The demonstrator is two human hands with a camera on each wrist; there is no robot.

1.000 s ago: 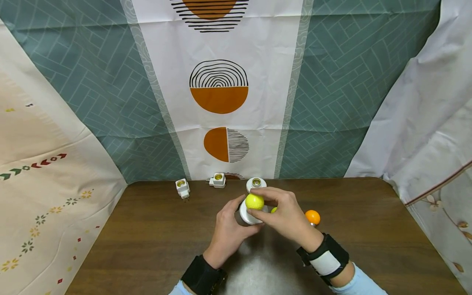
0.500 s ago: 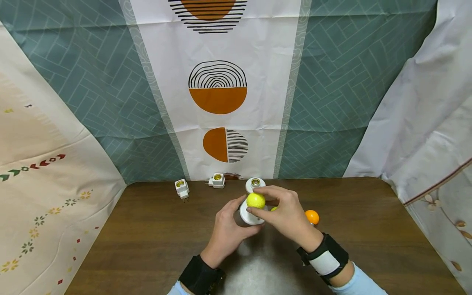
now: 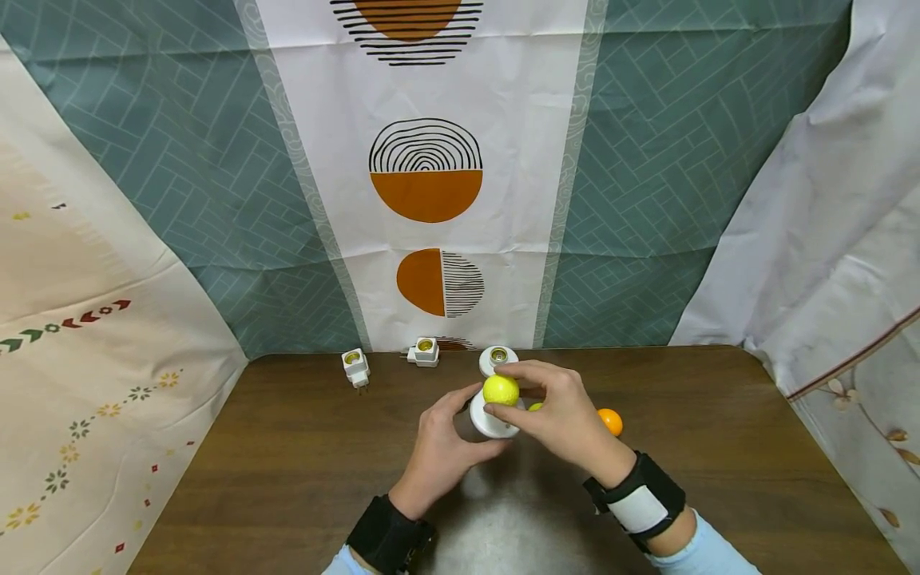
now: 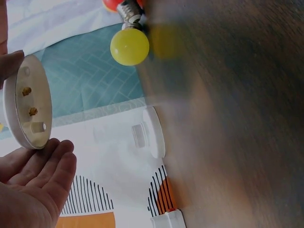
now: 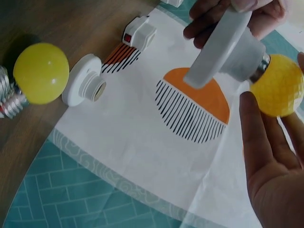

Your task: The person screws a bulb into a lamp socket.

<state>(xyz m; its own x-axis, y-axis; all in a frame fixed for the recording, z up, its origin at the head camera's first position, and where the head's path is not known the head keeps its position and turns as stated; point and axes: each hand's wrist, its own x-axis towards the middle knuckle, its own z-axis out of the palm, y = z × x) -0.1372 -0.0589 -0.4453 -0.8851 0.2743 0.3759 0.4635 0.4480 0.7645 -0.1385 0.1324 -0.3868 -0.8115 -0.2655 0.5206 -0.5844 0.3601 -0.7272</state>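
Observation:
My left hand (image 3: 446,443) grips a white round lamp holder (image 3: 491,423) by its rim, above the table. Its flat back, with two brass terminals, faces the camera in the left wrist view. In my right hand (image 3: 557,415) is a yellow light bulb (image 3: 501,390) with a textured globe, pinched between thumb and fingers. The right wrist view shows the bulb's metal cap at the mouth of the holder, part of the cap still visible. How far the thread sits inside is hidden.
Another yellow bulb (image 4: 129,47) lies on the table behind my right hand, near an orange bulb (image 3: 611,422). A second round lamp holder (image 3: 498,359) stands at the back edge. Two white plug-in sockets (image 3: 355,367) lie to its left. Patterned cloths hang around the table (image 3: 287,479).
Both hands, with the lamp holder and the bulb, have shifted very slightly to the right. The right hand's pinch on the bulb looks much the same.

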